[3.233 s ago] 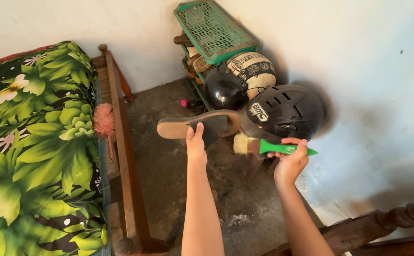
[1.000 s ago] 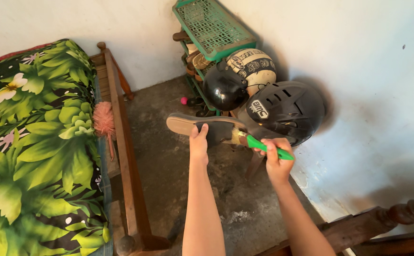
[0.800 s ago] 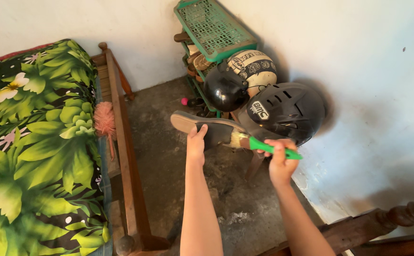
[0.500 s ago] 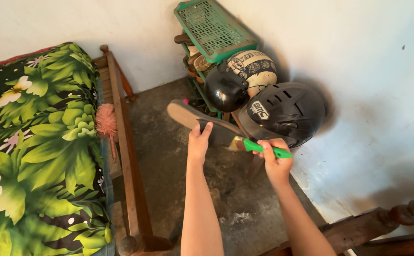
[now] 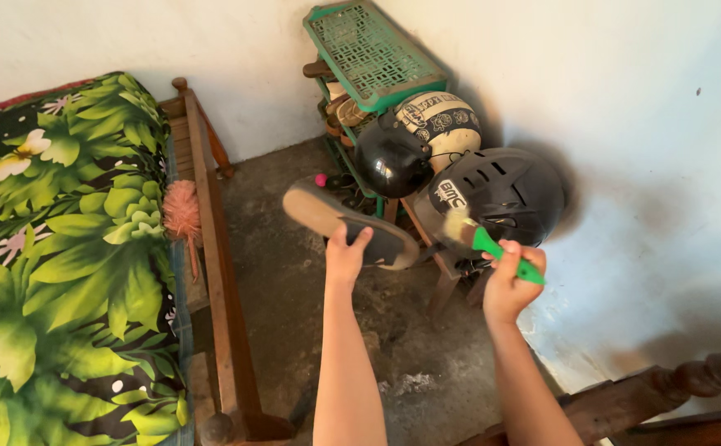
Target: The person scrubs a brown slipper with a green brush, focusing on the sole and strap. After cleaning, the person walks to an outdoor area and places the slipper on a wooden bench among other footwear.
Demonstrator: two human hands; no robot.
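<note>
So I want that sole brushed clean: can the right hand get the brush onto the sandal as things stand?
Probably yes. The right hand holds the green-handled brush just beside the sandal, which the left hand holds up in the air. Nothing lies between bristles and sole.

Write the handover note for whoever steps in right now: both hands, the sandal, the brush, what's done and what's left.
Left hand: grips the dark sandal from below, held up, sole facing the camera.
Right hand: fist around the green-handled brush; bristles lifted off the sandal, beside its near end.
Behind: black helmet and green shoe rack.
Done: cannot tell how clean the sole is.
Left: probably more brushing, then putting the sandal down.
</note>
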